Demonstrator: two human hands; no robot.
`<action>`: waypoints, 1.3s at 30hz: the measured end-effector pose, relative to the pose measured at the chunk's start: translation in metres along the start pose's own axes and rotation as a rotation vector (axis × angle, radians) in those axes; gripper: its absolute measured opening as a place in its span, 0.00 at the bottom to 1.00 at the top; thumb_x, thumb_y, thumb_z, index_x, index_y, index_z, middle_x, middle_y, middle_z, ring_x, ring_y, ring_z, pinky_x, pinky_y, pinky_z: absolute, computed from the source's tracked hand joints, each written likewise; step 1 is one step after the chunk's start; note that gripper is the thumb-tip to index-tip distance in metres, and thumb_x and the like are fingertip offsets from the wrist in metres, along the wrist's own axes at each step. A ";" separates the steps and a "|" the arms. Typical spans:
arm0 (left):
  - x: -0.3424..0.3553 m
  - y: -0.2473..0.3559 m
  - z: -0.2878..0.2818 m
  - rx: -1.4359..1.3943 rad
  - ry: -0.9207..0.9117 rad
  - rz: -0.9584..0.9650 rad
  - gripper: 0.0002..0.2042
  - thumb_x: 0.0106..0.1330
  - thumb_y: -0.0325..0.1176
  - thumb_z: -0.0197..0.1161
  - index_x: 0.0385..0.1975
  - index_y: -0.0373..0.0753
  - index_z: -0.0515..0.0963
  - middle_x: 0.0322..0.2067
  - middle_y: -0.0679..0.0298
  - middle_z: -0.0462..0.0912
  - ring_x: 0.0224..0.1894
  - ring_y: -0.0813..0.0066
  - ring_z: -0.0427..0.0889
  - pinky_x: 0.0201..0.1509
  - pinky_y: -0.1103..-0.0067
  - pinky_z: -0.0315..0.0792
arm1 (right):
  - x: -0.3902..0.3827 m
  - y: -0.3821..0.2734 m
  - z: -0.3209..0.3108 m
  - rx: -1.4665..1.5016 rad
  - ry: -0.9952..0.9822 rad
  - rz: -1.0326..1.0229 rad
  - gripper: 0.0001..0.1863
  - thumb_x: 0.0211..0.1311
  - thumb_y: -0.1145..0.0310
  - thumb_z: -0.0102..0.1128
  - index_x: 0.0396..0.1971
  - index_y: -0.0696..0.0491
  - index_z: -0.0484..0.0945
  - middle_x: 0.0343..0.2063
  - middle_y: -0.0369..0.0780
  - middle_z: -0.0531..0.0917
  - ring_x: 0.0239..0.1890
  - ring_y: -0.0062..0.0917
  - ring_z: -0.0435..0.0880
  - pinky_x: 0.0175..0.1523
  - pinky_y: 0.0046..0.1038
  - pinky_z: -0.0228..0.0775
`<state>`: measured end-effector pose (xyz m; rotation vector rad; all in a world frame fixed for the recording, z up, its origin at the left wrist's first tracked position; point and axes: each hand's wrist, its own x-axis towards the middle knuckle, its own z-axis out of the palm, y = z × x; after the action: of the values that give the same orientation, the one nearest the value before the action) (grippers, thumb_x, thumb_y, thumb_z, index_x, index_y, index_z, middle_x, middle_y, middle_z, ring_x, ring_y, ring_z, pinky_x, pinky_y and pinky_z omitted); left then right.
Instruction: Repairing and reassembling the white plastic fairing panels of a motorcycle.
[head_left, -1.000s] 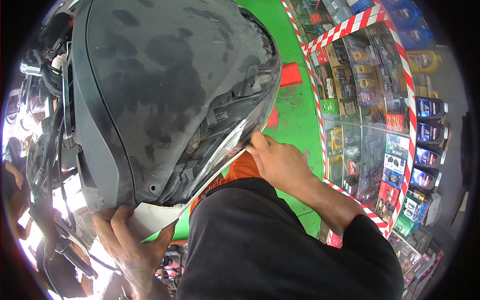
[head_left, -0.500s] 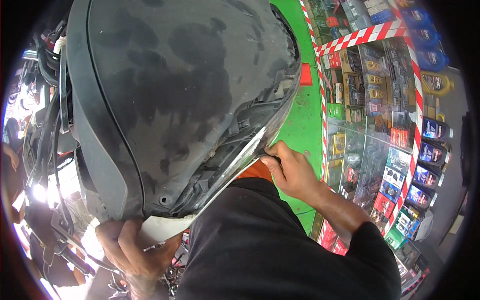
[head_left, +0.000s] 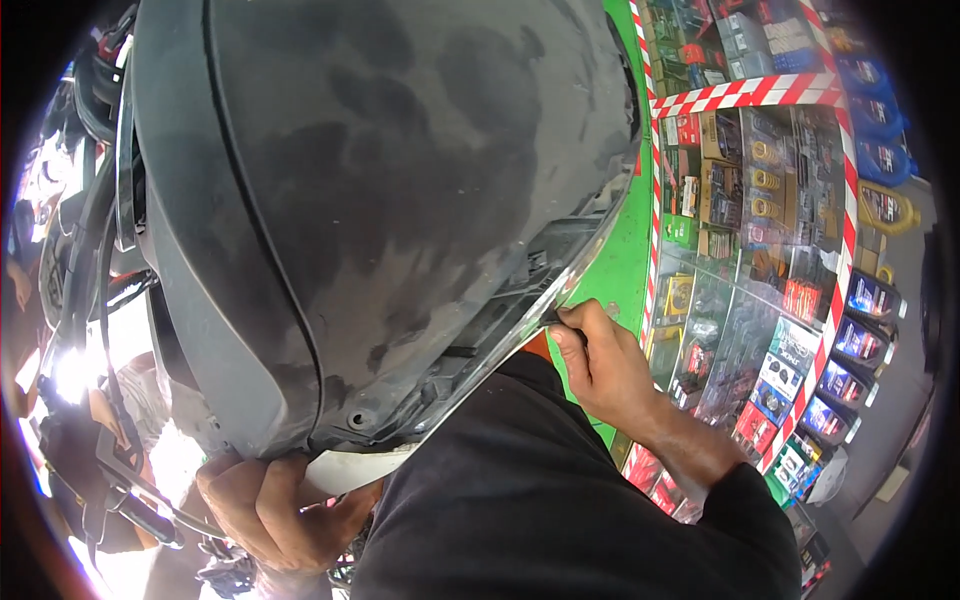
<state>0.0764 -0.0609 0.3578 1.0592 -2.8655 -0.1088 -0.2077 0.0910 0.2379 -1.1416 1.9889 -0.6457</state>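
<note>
A large dark grey vehicle body panel (head_left: 420,180), blotched with darker marks and scuffed, fills the upper middle. Along its lower right edge runs a recessed channel (head_left: 470,350) with clips and holes. A white trim piece (head_left: 350,470) follows that edge, narrowing into a pale strip. My left hand (head_left: 285,510) is closed on the wide lower end of the trim at the panel's bottom corner. My right hand (head_left: 610,365) pinches the strip farther up, thumb and forefinger at the edge. My black clothing (head_left: 540,500) lies just below the trim.
Glass display cases (head_left: 760,230) edged with red-and-white tape stand at right, holding boxed parts, with blue bottles (head_left: 875,110) and a yellow jug (head_left: 885,205) beyond. Green floor (head_left: 620,260) shows between. Cables and vehicle parts (head_left: 95,250) crowd the left, with another person's hand (head_left: 20,285) at the edge.
The panel and both my hands have shifted right and down in the picture, and the surroundings at right have shifted too. Both hands keep hold of the trim.
</note>
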 end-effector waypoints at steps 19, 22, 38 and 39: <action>0.012 0.007 -0.004 -0.017 -0.025 -0.030 0.35 0.47 0.52 0.84 0.46 0.35 0.74 0.37 0.54 0.68 0.38 0.56 0.74 0.37 0.63 0.68 | -0.017 0.012 0.032 0.455 0.231 0.157 0.13 0.78 0.66 0.56 0.46 0.61 0.69 0.34 0.48 0.82 0.37 0.32 0.84 0.43 0.33 0.75; 0.010 0.006 -0.004 -0.034 -0.011 -0.050 0.35 0.46 0.50 0.84 0.46 0.35 0.74 0.38 0.54 0.68 0.39 0.54 0.74 0.38 0.61 0.69 | -0.006 0.004 0.011 0.306 0.114 0.134 0.12 0.78 0.66 0.56 0.46 0.60 0.69 0.33 0.50 0.82 0.38 0.41 0.85 0.42 0.37 0.76; 0.013 0.007 -0.001 -0.068 0.020 -0.043 0.34 0.45 0.48 0.84 0.48 0.37 0.74 0.39 0.54 0.70 0.41 0.54 0.74 0.42 0.61 0.69 | -0.030 -0.036 -0.018 0.186 0.135 -0.114 0.15 0.72 0.67 0.65 0.48 0.60 0.73 0.42 0.51 0.86 0.41 0.42 0.89 0.45 0.34 0.81; 0.013 0.008 -0.001 -0.069 0.022 -0.037 0.34 0.45 0.48 0.84 0.48 0.37 0.74 0.39 0.54 0.70 0.41 0.54 0.74 0.42 0.61 0.69 | -0.029 -0.028 -0.011 0.210 0.145 -0.035 0.15 0.72 0.67 0.65 0.48 0.61 0.73 0.42 0.50 0.86 0.41 0.42 0.89 0.45 0.34 0.81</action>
<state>0.0615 -0.0639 0.3603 1.0935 -2.8018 -0.1957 -0.1927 0.1041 0.2744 -1.0291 1.9694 -0.9547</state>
